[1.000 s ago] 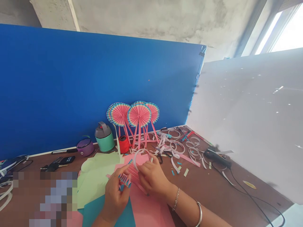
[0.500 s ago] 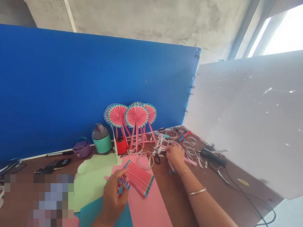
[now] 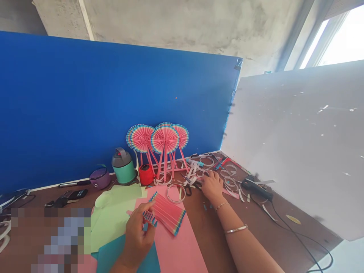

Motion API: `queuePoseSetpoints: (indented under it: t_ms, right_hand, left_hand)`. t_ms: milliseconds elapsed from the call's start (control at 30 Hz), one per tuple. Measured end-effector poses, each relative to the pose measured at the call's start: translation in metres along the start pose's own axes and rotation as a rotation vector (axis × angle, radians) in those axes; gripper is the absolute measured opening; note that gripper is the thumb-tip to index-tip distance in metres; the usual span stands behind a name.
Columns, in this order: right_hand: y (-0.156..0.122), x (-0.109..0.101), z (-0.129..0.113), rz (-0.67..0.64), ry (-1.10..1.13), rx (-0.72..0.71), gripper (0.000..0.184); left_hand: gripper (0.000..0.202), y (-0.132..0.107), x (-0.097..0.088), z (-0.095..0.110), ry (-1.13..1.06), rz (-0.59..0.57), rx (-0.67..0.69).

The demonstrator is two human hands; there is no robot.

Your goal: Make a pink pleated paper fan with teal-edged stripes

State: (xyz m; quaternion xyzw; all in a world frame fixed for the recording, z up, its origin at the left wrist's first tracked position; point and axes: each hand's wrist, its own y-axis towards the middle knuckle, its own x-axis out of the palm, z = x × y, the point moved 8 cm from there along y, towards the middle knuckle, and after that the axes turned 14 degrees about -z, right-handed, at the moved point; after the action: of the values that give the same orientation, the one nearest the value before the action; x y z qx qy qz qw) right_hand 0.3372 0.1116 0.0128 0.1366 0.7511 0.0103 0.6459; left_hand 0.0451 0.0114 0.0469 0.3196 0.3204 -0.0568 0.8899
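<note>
My left hand [image 3: 139,229] is closed on a pleated pink paper [image 3: 149,218] with blue-tipped folds, pinched between thumb and fingers. Beside it a second pleated pink paper [image 3: 169,214], with blue and yellow ends, lies spread on a flat pink sheet [image 3: 182,250]. Whether the two pleated pieces are joined is hidden by my fingers. My right hand [image 3: 212,185] reaches down into paper scraps and tape rolls, fingers curled; what they grip, if anything, is hidden. Black-handled scissors [image 3: 188,190] lie just left of it, near a tape roll [image 3: 176,193].
Round pink paper fans [image 3: 165,140] on legs stand against the blue panel [image 3: 85,94]. Left of them are a red pot [image 3: 146,175], a green container [image 3: 124,170] and a purple one [image 3: 99,179]. Green sheets [image 3: 116,212] lie nearby. A black corded tool [image 3: 257,189] sits right.
My right hand's fingers have shifted slightly among the scraps, and a dark item shows beside them. The left hand keeps its hold on the pleated paper. The view has moved a little.
</note>
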Motion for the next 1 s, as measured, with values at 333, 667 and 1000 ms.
queuePoseSetpoints:
  t_ms: [333, 667, 1000]
  right_hand:
    - [-0.008, -0.041, -0.015, 0.325, 0.323, -0.162, 0.027]
    - [-0.026, -0.061, -0.037, 0.361, 0.793, -0.417, 0.027]
    - [-0.077, -0.067, -0.119, 0.191, 0.623, -0.782, 0.012]
  left_hand:
    - [0.045, 0.001, -0.001, -0.001, 0.029, 0.019, 0.019]
    - [0.032, 0.0, -0.005, -0.003, -0.046, 0.059, 0.033]
    - [0.041, 0.002, -0.001, 0.003, 0.005, 0.017, 0.047]
